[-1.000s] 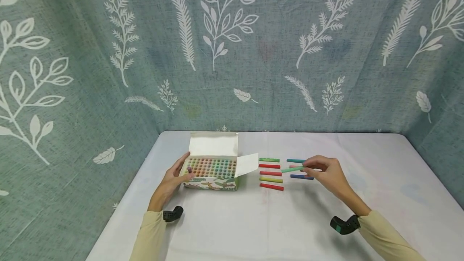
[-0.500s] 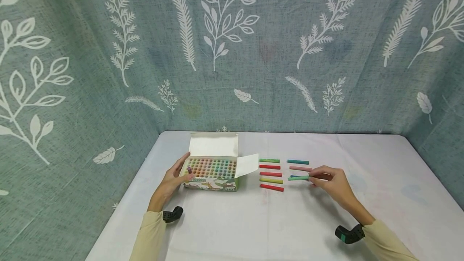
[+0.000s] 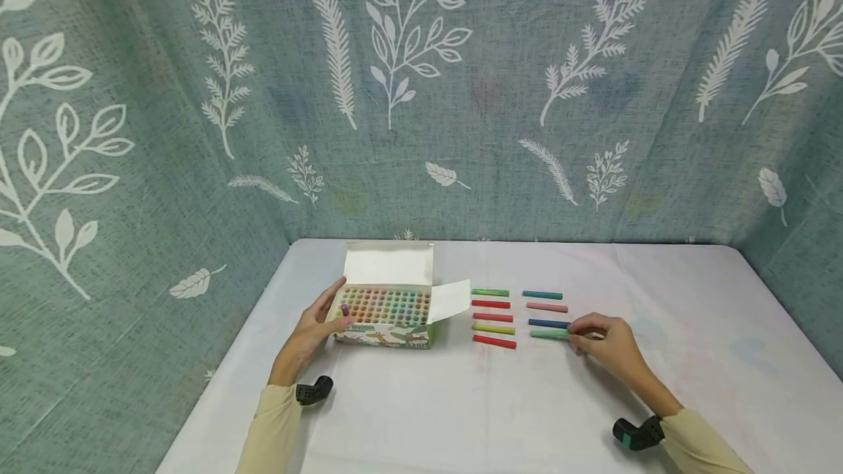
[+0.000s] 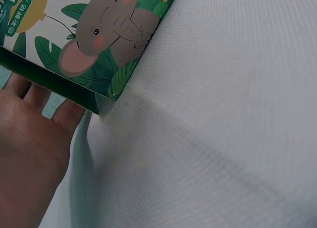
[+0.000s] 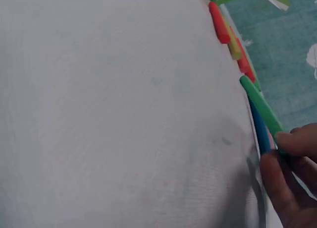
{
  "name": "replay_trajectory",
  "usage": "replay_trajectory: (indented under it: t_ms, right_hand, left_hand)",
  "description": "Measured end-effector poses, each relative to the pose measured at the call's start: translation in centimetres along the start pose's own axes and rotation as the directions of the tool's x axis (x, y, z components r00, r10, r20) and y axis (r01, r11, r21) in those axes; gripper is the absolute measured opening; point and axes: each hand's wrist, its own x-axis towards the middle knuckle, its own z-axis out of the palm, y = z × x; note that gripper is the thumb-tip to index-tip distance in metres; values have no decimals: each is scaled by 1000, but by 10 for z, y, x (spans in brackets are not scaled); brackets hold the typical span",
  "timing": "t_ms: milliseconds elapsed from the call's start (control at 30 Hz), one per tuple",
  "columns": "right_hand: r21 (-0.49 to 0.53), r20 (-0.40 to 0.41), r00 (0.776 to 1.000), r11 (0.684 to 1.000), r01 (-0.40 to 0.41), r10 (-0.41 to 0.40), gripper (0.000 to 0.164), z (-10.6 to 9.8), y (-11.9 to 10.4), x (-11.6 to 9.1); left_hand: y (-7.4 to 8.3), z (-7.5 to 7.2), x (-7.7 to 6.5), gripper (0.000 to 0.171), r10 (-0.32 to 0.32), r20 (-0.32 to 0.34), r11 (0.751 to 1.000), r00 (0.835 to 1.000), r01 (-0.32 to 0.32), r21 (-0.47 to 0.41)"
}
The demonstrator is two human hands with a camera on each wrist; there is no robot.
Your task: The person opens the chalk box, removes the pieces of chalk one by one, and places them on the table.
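Observation:
My left hand [image 3: 308, 331] grips the left end of an open chalk box [image 3: 388, 336], thumb at the front and fingers along the side. Rows of coloured chalk ends fill it, and a purple chalk [image 3: 345, 309] stands up near the thumb. In the left wrist view the palm [image 4: 29, 143] lies against the box's printed elephant side [image 4: 106, 37]. My right hand [image 3: 612, 342] pinches one end of a light green chalk [image 3: 549, 334] just in front of a blue chalk [image 3: 548, 322]. Behind these lie a pink chalk [image 3: 546, 307] and a teal chalk [image 3: 542, 295].
Left of that column runs another: a green chalk [image 3: 490, 292], red chalks [image 3: 495, 342] and a yellow chalk [image 3: 494, 328]. The box's side flap [image 3: 451, 300] sticks out toward them; its lid [image 3: 388, 263] stands raised. A patterned curtain [image 3: 487, 189] borders the white table [image 3: 421, 408].
My right hand has moved toward me and slightly right, bringing the light green chalk from over the pink chalk, past the blue chalk, to just before it. My left hand stays on the box.

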Motion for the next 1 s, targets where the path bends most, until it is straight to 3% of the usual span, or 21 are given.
replay_trajectory:
  t_ms: [133,267,467,600,700,867,1000]
  right_hand:
    - [-178,-25,1000,984,5,-9,11,3,2,1]
    - [-242,-17,999,970,22,-26,13,4,3,2]
    - [-280,13,998,957,68,-67,14,0,-7,6]
    - [-302,45,993,945,121,-113,15,-4,-23,14]
    - [-297,88,989,944,140,-119,14,-4,-37,20]
    - [-270,155,980,949,164,-126,11,0,-61,29]
    - [-237,183,964,943,233,-192,10,6,-80,35]
  left_hand:
    - [0,-1,1,82,-22,-7,1000,1000,22,-22]
    - [-1,-1,1,82,-20,12,999,1000,20,-34]
    - [12,1,-4,86,-26,31,999,999,27,-35]
    - [26,3,-9,87,-32,33,999,999,32,-22]
    - [27,4,-10,86,-39,28,999,999,40,-12]
    - [15,1,-6,85,-36,23,999,999,37,-11]
    - [2,-1,0,84,-33,8,999,999,33,-4]
